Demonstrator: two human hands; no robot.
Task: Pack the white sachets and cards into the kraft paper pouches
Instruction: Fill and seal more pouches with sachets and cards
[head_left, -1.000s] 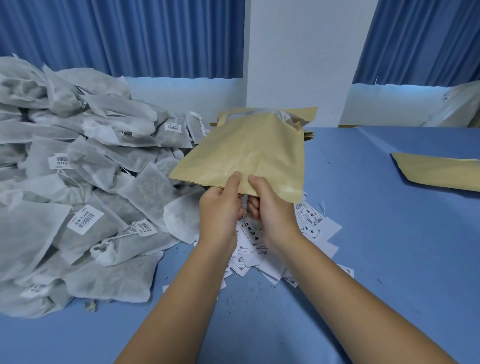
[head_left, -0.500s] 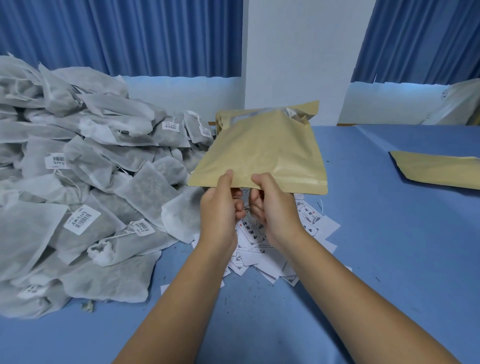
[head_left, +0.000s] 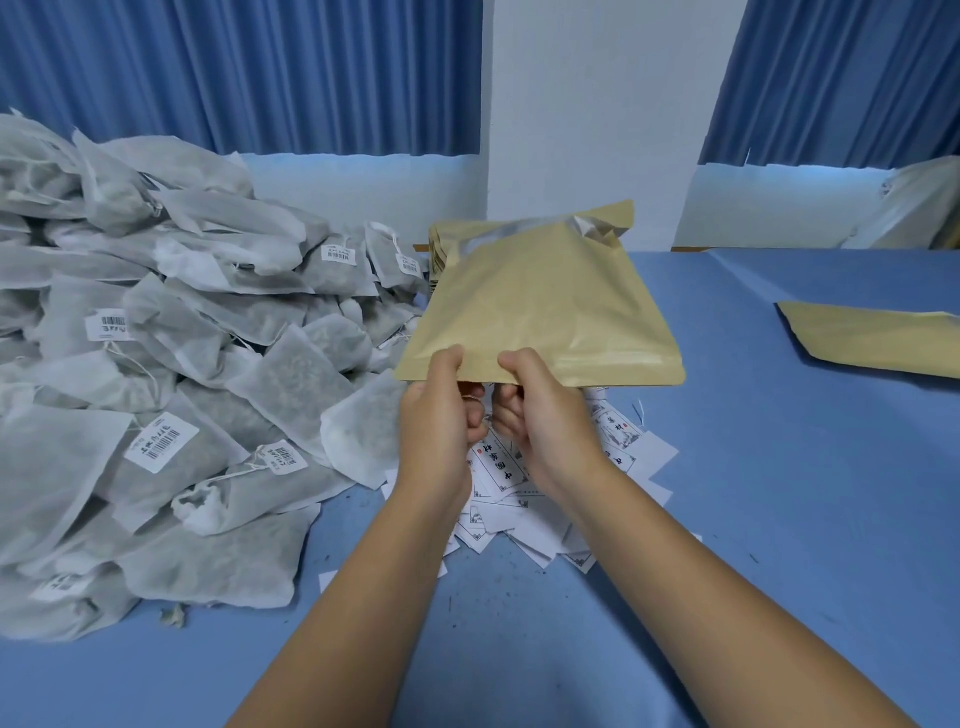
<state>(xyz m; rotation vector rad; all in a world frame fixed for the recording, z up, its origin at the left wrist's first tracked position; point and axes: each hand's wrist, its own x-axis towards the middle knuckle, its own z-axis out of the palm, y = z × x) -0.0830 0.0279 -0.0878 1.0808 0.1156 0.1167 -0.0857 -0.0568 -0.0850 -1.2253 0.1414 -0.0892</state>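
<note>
Kraft pouch (head_left: 545, 312) over blue table (head_left: 779, 493); curtains (head_left: 260, 73), perhaps a pillar (head_left: 597, 104), behind.

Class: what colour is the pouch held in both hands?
Tan kraft brown, seen in the head view: the pouch.

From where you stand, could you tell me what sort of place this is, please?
Probably a small hand-packing workroom: a heap of white sachets with barcode labels, loose printed cards on a blue-covered table, and a kraft paper pouch held by the left hand and right hand.

Blue table cover (head_left: 779, 519); blue curtains (head_left: 260, 73); white pillar (head_left: 597, 104).
</note>
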